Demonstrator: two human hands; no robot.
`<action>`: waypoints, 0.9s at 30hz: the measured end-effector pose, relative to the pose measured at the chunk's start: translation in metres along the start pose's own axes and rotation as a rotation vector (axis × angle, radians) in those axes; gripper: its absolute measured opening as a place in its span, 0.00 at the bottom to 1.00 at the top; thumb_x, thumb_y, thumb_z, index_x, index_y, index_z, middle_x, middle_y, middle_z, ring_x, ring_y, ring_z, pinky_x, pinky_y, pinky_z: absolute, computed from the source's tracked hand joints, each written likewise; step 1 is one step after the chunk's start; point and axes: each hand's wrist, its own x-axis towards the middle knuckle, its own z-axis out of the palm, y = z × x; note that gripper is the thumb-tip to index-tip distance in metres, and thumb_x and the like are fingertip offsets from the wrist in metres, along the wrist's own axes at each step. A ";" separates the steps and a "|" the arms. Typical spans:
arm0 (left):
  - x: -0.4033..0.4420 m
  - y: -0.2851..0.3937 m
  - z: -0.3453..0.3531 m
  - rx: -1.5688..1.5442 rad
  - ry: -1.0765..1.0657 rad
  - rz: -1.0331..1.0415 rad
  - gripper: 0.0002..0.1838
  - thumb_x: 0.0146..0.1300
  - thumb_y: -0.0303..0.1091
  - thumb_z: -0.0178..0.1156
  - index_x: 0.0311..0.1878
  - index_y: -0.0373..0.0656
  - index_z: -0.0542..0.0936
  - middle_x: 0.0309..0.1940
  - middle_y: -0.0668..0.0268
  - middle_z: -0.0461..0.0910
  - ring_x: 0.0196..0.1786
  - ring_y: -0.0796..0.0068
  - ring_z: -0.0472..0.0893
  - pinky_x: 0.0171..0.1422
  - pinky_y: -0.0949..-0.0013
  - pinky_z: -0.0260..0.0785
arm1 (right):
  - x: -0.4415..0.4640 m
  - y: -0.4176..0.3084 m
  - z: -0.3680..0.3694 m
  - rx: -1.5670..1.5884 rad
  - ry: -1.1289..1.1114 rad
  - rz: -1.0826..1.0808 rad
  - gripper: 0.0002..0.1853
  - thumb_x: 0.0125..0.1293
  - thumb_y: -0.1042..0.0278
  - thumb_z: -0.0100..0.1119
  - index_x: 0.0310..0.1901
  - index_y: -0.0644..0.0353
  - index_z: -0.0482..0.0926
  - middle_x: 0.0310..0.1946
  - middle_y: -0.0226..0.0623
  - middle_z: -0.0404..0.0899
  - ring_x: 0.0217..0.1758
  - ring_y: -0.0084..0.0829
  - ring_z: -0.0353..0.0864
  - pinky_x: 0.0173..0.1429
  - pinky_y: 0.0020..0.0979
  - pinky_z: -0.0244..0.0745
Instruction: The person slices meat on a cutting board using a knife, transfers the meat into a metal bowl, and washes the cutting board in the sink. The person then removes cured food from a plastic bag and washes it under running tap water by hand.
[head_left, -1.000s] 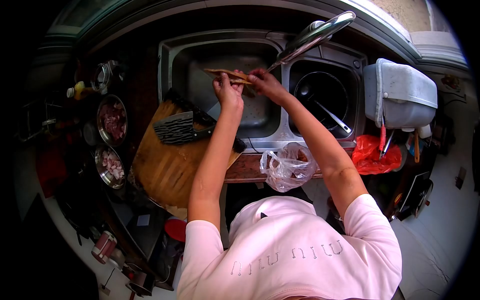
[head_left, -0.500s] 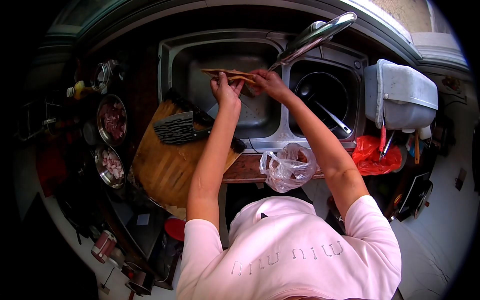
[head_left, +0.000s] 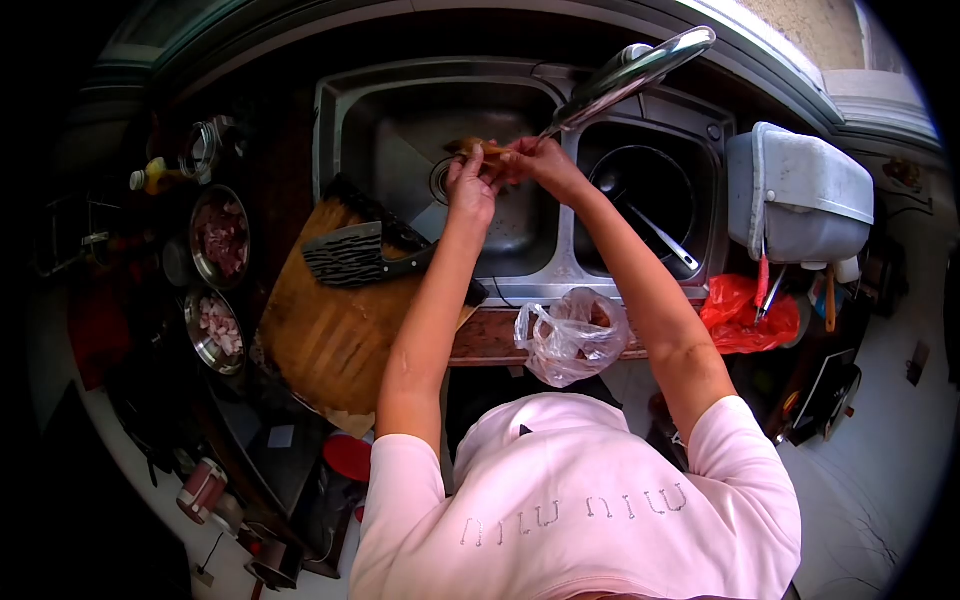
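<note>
Over the left sink basin (head_left: 400, 120), my left hand (head_left: 472, 188) and my right hand (head_left: 540, 168) are close together. Between them they hold a brownish-orange piece of food (head_left: 488, 150), whose kind I cannot make out. My left fingers grip it from the left and below, and my right fingers pinch its right end. The long metal faucet (head_left: 635, 80) reaches over the sinks behind my right hand. Left of my left forearm, a cleaver (head_left: 345, 257) with a black patterned blade lies on the wooden cutting board (head_left: 335, 330).
Two metal bowls of cut meat (head_left: 222, 235) (head_left: 215, 328) stand at the left. The right basin holds a dark pan (head_left: 640, 175) with a ladle. A clear plastic bag (head_left: 570, 340) sits on the front counter edge. A grey-white container (head_left: 805, 195) and a red bag (head_left: 745, 315) are at the right.
The brownish-orange piece looks shorter between my hands, its long left part no longer sticking out. My left hand has shifted slightly right, and the drain of the left basin has come into view.
</note>
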 end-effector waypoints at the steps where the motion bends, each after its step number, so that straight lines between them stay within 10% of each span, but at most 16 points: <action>1: 0.003 -0.005 -0.002 0.029 0.006 0.001 0.15 0.65 0.38 0.60 0.52 0.48 0.71 0.43 0.65 0.79 0.44 0.66 0.80 0.46 0.58 0.75 | 0.000 0.001 0.000 -0.028 0.005 0.012 0.13 0.65 0.61 0.61 0.39 0.63 0.79 0.28 0.29 0.79 0.28 0.19 0.77 0.37 0.21 0.74; 10: -0.003 -0.027 0.009 0.029 -0.103 -0.069 0.19 0.63 0.23 0.53 0.56 0.50 0.69 0.46 0.64 0.77 0.41 0.70 0.79 0.37 0.68 0.74 | -0.024 0.000 0.007 0.226 0.197 0.366 0.15 0.65 0.56 0.59 0.33 0.61 0.77 0.24 0.31 0.81 0.22 0.19 0.77 0.25 0.18 0.71; 16: -0.001 -0.032 0.008 0.263 -0.125 -0.026 0.19 0.64 0.18 0.46 0.58 0.43 0.69 0.49 0.64 0.77 0.45 0.70 0.80 0.45 0.67 0.76 | -0.026 0.010 0.000 -0.801 0.376 0.170 0.13 0.64 0.58 0.60 0.36 0.61 0.78 0.27 0.29 0.80 0.25 0.22 0.77 0.29 0.23 0.71; 19: -0.007 -0.028 0.012 0.447 -0.111 -0.031 0.17 0.64 0.17 0.44 0.55 0.42 0.71 0.47 0.65 0.78 0.44 0.73 0.80 0.46 0.70 0.76 | -0.008 0.041 -0.011 -0.360 0.365 -0.236 0.14 0.62 0.60 0.62 0.41 0.64 0.79 0.30 0.35 0.81 0.33 0.27 0.81 0.40 0.28 0.75; 22: -0.008 -0.037 0.006 0.585 -0.110 0.067 0.17 0.64 0.17 0.44 0.53 0.42 0.72 0.44 0.66 0.78 0.42 0.75 0.80 0.45 0.73 0.75 | -0.007 0.022 -0.008 0.159 -0.005 0.272 0.15 0.64 0.61 0.62 0.45 0.63 0.79 0.33 0.35 0.81 0.33 0.25 0.80 0.40 0.26 0.74; 27: -0.015 -0.031 0.006 0.750 -0.062 0.176 0.17 0.64 0.17 0.45 0.55 0.40 0.71 0.40 0.66 0.79 0.37 0.76 0.82 0.38 0.74 0.76 | 0.006 0.027 0.006 0.260 0.064 0.347 0.10 0.68 0.61 0.56 0.41 0.60 0.76 0.32 0.33 0.80 0.29 0.23 0.78 0.30 0.26 0.72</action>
